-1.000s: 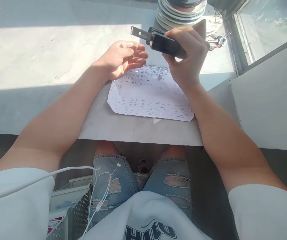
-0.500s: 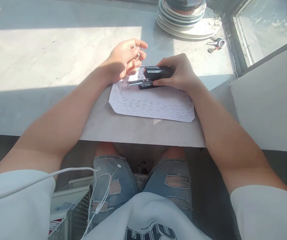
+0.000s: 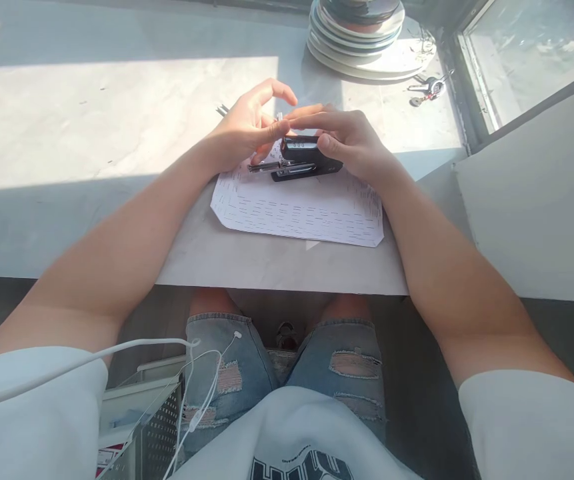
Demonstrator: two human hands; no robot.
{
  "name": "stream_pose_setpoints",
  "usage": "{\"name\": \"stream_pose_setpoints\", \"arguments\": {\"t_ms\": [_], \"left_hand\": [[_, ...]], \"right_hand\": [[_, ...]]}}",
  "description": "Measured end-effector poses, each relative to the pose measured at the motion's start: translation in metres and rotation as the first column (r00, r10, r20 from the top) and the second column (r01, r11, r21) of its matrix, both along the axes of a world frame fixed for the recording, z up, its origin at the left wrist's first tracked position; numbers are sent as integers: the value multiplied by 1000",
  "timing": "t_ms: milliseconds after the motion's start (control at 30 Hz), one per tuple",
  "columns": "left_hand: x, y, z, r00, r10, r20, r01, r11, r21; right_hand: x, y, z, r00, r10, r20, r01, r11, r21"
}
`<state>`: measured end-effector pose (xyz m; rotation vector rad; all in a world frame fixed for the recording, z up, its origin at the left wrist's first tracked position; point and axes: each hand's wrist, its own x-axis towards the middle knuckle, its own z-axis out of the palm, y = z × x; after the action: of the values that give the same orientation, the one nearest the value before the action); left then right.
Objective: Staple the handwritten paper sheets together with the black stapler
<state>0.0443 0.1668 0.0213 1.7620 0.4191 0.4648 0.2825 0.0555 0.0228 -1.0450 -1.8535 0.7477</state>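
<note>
A black stapler (image 3: 299, 148) lies on a white printed sheet (image 3: 301, 213), its metal magazine (image 3: 267, 167) sticking out to the left. My right hand (image 3: 349, 137) rests over the stapler's right end, thumb on its top, with the other fingers stretched left to the fingertips of my left hand. My left hand (image 3: 247, 127) is beside the stapler's left end, its fingers curled and thumb bent inward. Thin grey strips (image 3: 222, 110) show behind that hand; I cannot tell whether it holds them. Something small and pale between the fingertips is too small to name.
Stacked plates (image 3: 361, 57) stand at the back right, with keys (image 3: 427, 89) beside them near the window frame (image 3: 467, 100). A grey basket (image 3: 151, 427) is below the table edge at left. A white cable (image 3: 117, 347) hangs across my left side.
My right hand has loosened its grip around the stapler and its fingers have reached left to my left hand. The stapler now rests on the sheet. My left thumb has moved right and down.
</note>
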Motion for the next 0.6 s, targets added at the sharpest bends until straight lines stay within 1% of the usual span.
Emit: {"name": "stream_pose_setpoints", "arguments": {"t_ms": [100,233,367,500,600], "left_hand": [[0,0,0,996,-17,91,11,998,67],[2,0,-2,995,-29,93,21,997,78],[3,0,-4,994,-8,109,1,998,59],[2,-1,-3,999,-10,47,11,1000,-5],[2,-4,0,997,-39,63,41,999,-27]], "right_hand": [[0,1,-2,999,-34,19,34,999,1],[5,5,-6,997,-63,51,63,998,16],[7,5,-6,999,-16,43,17,1000,-8],[3,4,-4,995,55,86,-59,998,35],[1,5,-5,993,67,98,-72,996,56]]}}
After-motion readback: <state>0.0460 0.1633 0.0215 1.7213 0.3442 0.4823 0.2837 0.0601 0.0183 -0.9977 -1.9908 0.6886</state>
